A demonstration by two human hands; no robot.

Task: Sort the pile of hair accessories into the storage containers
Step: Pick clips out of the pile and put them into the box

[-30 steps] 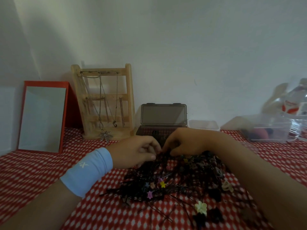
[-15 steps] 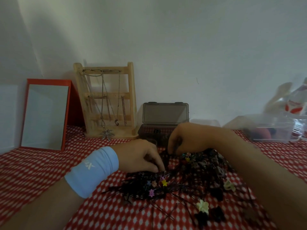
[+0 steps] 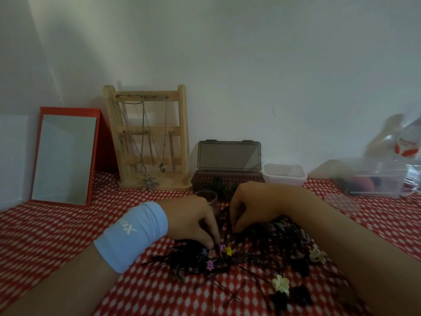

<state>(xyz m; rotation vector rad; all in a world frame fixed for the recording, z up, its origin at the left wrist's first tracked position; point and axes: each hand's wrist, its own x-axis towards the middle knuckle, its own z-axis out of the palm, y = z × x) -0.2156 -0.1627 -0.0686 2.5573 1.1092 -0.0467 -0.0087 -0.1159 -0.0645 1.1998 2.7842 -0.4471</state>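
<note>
Reaching into the pile of hair accessories, which lies on the red-and-white tablecloth right in front of the person, both hands work at its far edge. The left hand, with a blue wristband, has its fingers curled down beside a small yellow flower clip. The right hand has its fingers hooked into the dark pins. Whether either hand actually pinches a piece I cannot tell, since the fingertips are buried in the tangle. The pieces look light and small. The thin hairpins are probably stiff, slippery and meshed together, so pulling one may drag its neighbours along; taking a pin near its closed bend, or a clip by its body such as the cream flower clip, seems the surest hold. The containers stand just behind the pile. A dark box has its lid propped open, a white tub sits beside it, and a clear container stands well off to the right. A low round glass sits just behind the left hand and could be knocked on the way to the box. The wooden jewellery stand and mirror crowd the back left. Open cloth lies to the left of the pile, and stray pins near the front edge may slide off.
</note>
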